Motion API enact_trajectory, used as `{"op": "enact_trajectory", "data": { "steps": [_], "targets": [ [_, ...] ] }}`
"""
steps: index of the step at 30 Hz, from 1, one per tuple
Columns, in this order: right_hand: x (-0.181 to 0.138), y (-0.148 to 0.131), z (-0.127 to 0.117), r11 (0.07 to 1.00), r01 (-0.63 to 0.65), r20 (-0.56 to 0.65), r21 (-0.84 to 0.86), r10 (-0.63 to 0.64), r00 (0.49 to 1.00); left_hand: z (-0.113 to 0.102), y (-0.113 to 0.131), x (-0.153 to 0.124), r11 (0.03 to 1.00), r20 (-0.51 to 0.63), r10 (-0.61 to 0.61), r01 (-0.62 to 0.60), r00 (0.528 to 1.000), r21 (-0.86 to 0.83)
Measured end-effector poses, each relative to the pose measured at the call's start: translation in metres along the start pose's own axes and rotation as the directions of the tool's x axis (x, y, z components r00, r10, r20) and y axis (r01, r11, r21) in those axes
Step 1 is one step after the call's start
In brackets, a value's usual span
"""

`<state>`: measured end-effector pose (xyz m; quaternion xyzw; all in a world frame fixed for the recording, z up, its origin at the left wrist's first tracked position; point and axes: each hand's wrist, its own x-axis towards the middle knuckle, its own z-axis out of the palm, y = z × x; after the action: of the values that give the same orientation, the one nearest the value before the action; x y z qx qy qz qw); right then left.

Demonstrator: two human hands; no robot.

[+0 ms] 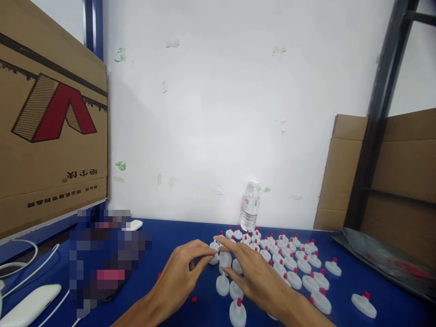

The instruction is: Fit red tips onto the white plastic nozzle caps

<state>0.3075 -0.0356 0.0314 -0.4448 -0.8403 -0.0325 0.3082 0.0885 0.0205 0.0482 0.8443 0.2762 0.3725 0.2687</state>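
My left hand (186, 262) is closed in a pinch, with a small red cap (213, 254) just showing at its fingertips. Facing it, my right hand (248, 264) has thumb and fingers around a small white plastic bottle (225, 260), partly hidden by the hand. Below my hands stand white bottles with bare nozzles, among them one uncapped bottle (222, 285). Nearer me is a red-capped bottle (237, 312). One loose red cap (194, 299) lies on the blue table (177, 313) by my left wrist, and another loose cap (159, 275) shows beside the left forearm.
Several red-capped bottles (303, 265) crowd the right side. A clear water bottle (250, 206) stands against the white wall (211, 113). Left are a printed cardboard box (54, 168), white cables (51, 254) and a white device (32, 306). A grey plastic bag (381, 259) lies right.
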Motion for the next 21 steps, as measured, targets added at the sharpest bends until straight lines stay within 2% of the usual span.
{"op": "enact_trajectory", "data": {
  "steps": [4,10,15,18,21],
  "targets": [
    [-0.001,-0.004,0.002,0.998,0.047,0.001,-0.043,-0.047,0.999,0.004,0.002,-0.004,1.0,0.013,0.008,-0.007,1.0,-0.03],
    [-0.003,-0.008,0.001,0.986,0.107,-0.007,-0.124,-0.109,0.994,0.005,-0.003,-0.004,0.999,-0.02,0.043,-0.042,0.999,0.026],
    [-0.006,-0.008,0.001,0.947,0.212,0.065,-0.242,-0.203,0.977,0.004,-0.004,-0.003,0.984,-0.003,-0.04,0.04,0.999,0.173],
    [-0.006,-0.011,0.0,0.94,0.218,0.09,-0.264,-0.201,0.975,0.006,-0.003,-0.005,0.983,0.054,0.023,-0.032,0.998,0.18],
    [-0.006,-0.015,-0.002,0.945,0.223,0.078,-0.238,-0.21,0.975,0.008,-0.002,-0.009,0.987,0.063,0.042,-0.051,0.997,0.156]
  ]
}}
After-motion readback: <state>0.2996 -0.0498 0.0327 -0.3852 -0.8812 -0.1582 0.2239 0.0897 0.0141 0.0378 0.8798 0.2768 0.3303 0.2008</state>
